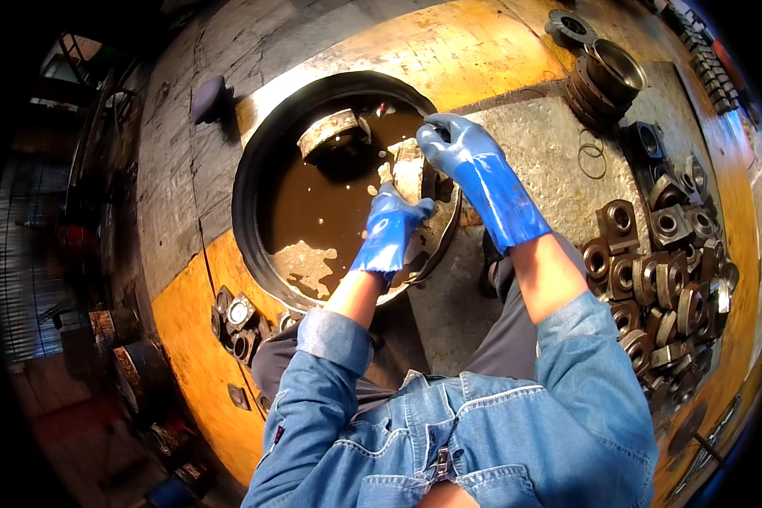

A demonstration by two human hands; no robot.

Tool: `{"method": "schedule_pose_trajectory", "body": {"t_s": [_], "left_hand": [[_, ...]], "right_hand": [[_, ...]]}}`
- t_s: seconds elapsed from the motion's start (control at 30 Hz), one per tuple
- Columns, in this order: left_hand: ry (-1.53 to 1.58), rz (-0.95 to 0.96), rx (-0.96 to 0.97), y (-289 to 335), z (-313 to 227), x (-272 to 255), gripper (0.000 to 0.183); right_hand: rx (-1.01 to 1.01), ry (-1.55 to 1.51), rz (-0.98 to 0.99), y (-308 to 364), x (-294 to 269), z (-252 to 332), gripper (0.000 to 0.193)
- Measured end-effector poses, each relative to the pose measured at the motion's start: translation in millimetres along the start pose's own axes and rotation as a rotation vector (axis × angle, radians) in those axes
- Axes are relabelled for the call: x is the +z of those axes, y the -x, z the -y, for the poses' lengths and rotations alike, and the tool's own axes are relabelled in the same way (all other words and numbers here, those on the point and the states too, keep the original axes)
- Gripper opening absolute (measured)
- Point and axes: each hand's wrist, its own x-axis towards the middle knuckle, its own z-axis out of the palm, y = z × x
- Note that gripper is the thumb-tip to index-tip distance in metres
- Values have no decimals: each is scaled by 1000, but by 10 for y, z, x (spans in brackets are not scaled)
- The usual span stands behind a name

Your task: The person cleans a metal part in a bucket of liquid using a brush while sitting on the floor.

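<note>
A round black tub (pixel 244 182) of brown liquid stands in front of me, between my knees and the far boards. In its right part, a foam-covered metal part (pixel 409 169) is tilted up. My left hand (pixel 389 224), in a blue rubber glove, grips the part's near end, thumb and fingers on either side. My right hand (pixel 461 152), gloved alike, is closed at the tub's right rim beside the part. Its fingers are curled; what they hold is hidden. A thick metal ring (pixel 330 134) sits half sunk in the liquid farther back.
Many greasy metal parts with round holes (pixel 656 288) are heaped at the right. Behind them stand stacked metal rings (pixel 601 85); two thin wire rings (pixel 592 159) lie nearer the tub. Smaller metal parts (pixel 239 322) sit left of my knee. A dark purple object (pixel 209 100) stands at the far left.
</note>
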Motion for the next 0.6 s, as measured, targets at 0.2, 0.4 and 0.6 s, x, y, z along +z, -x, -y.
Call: {"method": "schedule_pose_trajectory", "body": {"t_s": [0.2,0.4,0.6], "left_hand": [[235,139,53,-177,77,37,78],[164,154,96,-236,75,-5,76],[-51,262,155,-224,450,-366,73]], "right_hand": [[62,216,73,37,40,184,58],[83,362,32,-33,202,189,48],[75,487,139,-161,481,44,37]]}}
